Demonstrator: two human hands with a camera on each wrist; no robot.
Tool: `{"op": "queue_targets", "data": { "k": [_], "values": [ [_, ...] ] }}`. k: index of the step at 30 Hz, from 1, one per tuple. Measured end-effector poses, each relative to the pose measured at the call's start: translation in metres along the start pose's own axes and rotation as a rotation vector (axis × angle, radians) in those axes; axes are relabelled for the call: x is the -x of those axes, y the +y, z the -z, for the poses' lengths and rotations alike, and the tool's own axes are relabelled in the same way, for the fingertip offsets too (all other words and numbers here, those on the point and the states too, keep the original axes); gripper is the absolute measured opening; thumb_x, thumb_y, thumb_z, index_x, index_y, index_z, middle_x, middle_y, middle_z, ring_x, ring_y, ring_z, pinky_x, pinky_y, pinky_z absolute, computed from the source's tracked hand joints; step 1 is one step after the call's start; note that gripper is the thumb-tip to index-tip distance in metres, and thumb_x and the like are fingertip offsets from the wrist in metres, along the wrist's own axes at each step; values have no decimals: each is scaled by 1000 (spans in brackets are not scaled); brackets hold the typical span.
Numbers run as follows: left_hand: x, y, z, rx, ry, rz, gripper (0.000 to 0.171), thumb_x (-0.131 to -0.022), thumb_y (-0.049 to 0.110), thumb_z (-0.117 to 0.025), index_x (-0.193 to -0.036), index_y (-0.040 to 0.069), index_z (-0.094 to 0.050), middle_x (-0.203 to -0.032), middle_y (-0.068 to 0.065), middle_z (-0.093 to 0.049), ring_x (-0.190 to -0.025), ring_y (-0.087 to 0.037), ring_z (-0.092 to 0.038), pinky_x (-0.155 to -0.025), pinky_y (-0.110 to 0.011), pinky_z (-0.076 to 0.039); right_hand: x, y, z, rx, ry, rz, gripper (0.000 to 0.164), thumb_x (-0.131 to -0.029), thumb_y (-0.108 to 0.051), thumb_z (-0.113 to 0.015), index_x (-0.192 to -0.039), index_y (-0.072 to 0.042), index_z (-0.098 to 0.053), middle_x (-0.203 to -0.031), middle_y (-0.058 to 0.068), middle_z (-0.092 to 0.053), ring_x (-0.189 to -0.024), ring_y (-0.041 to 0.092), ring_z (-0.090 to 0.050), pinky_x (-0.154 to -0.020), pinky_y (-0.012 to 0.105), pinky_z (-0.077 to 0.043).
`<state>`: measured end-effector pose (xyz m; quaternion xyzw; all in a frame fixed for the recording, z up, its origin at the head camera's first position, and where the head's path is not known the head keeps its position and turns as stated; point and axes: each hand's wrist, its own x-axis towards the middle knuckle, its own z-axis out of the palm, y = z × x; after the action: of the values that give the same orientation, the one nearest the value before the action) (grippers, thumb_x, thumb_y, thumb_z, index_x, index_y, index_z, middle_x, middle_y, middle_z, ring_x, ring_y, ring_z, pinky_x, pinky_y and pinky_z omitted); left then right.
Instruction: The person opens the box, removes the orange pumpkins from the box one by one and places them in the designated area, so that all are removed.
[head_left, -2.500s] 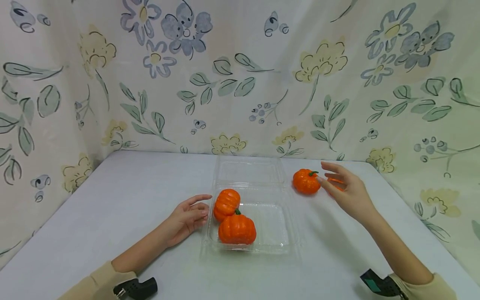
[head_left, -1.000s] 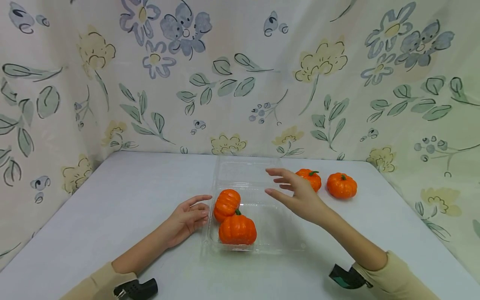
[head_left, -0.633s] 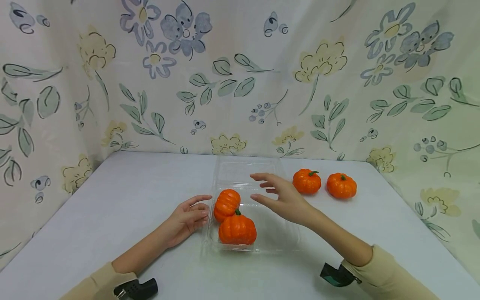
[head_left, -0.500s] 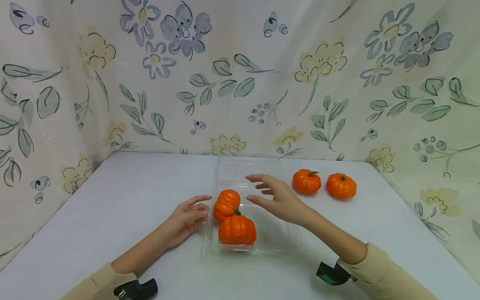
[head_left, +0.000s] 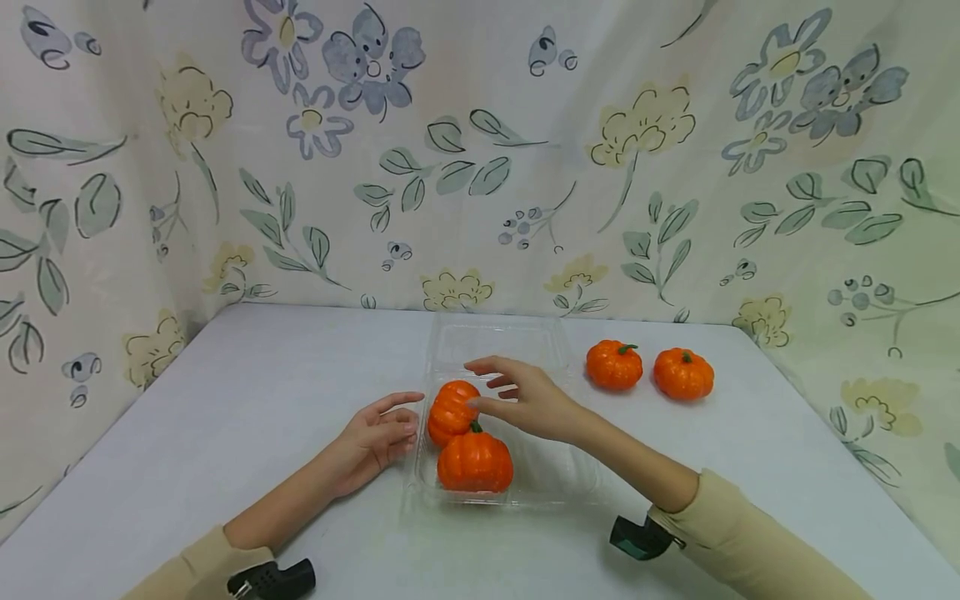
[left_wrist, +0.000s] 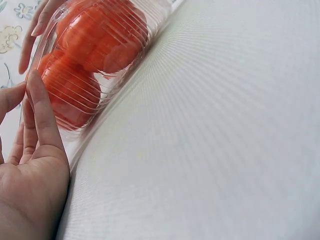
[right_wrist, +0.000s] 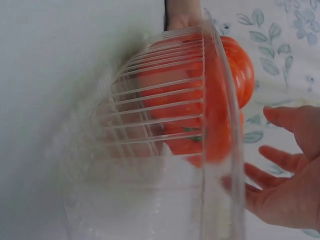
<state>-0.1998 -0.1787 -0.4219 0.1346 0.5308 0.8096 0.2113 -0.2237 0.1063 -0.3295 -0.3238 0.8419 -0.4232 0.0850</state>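
My left hand (head_left: pixel 369 443) lies beside the left rim of a clear plastic clamshell box (head_left: pixel 547 454), fingers relaxed and fingertips right at the rim in the left wrist view. Two orange toy pumpkins sit in the box's left half: a rear pumpkin (head_left: pixel 452 414) tipped on its side and a front pumpkin (head_left: pixel 476 463) against it. Over the box hovers my right hand (head_left: pixel 534 403), thumb and fingers spread apart with nothing between them. Its thumb tip overlaps the rear pumpkin in the head view. The right wrist view shows that hand (right_wrist: pixel 287 185) above the box's rim.
The box's lid (head_left: pixel 498 340) lies opened toward the back of the white table (head_left: pixel 300 358). Right of it stand two more toy pumpkins, one nearer the lid (head_left: pixel 613 365) and one farther right (head_left: pixel 683 374). A flower-printed curtain (head_left: pixel 480 208) closes off the back.
My right hand has moved left, away from the two pumpkins at the right, to over the box near the rear pumpkin. My left hand and all the pumpkins stay where they were.
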Motion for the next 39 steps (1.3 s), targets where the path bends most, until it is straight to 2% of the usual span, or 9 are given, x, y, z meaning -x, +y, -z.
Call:
{"op": "queue_targets", "data": {
  "k": [4,11,17,23,39],
  "values": [
    [0,-1,1,3,-5,-1,35,-107,-1,-52,-138,15,-53,-104,2,-65,-88,-8,-68,-87,-19,-60,-7,0,-6,-2,-30,-13,51,-100,-18,-73,-145,-1,-57,-147,22,-60,-127,41,-63,-107,55,-54],
    [-1,-1,1,8,-21,-10,35,-107,-2,-51,-138,14,-53,-104,2,-65,-88,-8,-68,-87,-19,-60,-15,0,-14,20,-69,-71,56,-97,-19,-77,-147,-2,-57,-143,17,-63,-124,35,-64,-105,48,-57],
    [-1,-1,2,3,-23,-10,36,-107,-2,-51,-139,14,-52,-104,2,-65,-88,-7,-68,-87,-19,-60,-21,2,-19,62,-94,-61,64,-92,-23,-82,-146,-1,-56,-141,16,-62,-121,35,-62,-98,43,-60],
    [-1,0,1,-2,-11,-6,36,-107,-1,-52,-139,13,-52,-104,2,-65,-88,-7,-68,-87,-19,-60,-26,1,-22,92,-89,-56,65,-88,-22,-85,-145,-3,-59,-138,16,-62,-117,31,-61,-92,33,-59],
    [-1,-2,1,8,-19,-9,35,-106,-2,-51,-137,15,-54,-103,2,-66,-89,-8,-68,-87,-20,-60,-24,3,-21,39,-37,-113,61,-86,-22,-86,-138,-4,-60,-130,13,-62,-114,29,-60,-90,34,-60]
  ]
}}
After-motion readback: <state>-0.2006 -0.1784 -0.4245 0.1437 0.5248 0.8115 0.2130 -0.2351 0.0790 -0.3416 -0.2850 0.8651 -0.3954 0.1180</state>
